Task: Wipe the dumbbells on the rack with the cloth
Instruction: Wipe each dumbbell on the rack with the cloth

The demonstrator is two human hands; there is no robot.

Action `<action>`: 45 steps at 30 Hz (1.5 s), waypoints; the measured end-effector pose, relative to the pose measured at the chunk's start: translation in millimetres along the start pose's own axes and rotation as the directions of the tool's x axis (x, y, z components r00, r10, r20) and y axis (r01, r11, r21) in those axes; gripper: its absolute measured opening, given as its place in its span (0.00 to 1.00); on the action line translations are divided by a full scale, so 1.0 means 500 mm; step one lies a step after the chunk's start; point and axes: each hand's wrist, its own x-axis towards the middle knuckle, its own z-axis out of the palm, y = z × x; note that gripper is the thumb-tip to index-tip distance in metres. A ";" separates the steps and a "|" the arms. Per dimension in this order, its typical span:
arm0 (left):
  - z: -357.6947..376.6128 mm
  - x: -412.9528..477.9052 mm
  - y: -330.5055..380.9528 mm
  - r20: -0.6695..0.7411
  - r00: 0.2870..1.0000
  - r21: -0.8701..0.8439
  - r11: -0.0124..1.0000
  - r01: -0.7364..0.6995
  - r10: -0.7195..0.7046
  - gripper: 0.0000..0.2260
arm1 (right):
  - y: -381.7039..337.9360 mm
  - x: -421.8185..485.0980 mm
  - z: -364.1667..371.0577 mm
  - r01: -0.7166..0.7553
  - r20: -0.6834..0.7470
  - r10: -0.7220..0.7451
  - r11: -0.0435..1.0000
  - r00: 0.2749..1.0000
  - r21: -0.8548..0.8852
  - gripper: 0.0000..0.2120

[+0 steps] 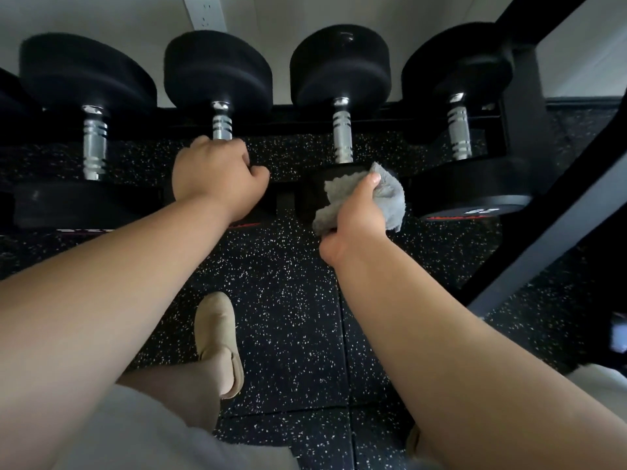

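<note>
Several black dumbbells with chrome handles lie side by side on a low black rack (380, 121). My left hand (217, 178) is closed around the near end of the handle of the second dumbbell (219, 72). My right hand (356, 212) holds a crumpled grey cloth (390, 195) pressed against the near head of the third dumbbell (341, 69). Most of that near head is hidden behind the cloth and hand. Untouched, the leftmost dumbbell (91, 137) and the rightmost dumbbell (458, 127) flank them.
A black rack upright and slanted frame bar (543, 212) rise at the right. Black speckled rubber flooring (288, 317) lies below. My foot in a tan slipper (219, 340) stands near the rack. A white wall with a power outlet (205, 11) is behind.
</note>
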 end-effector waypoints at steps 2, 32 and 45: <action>0.000 0.000 0.000 0.001 1.000 0.013 1.000 0.008 -0.008 0.14 | 0.024 0.005 0.009 -0.005 0.081 -0.009 0.985 0.997 0.175 0.36; -0.002 -0.002 0.002 -0.007 1.000 0.009 1.000 -0.002 0.002 0.13 | -0.011 0.024 -0.076 -0.027 0.233 -0.034 0.967 0.972 0.254 0.34; -0.004 -0.006 0.006 -0.011 1.000 -0.003 1.000 -0.009 0.009 0.11 | 0.005 0.055 -0.076 0.084 0.179 -0.087 0.996 0.980 0.023 0.19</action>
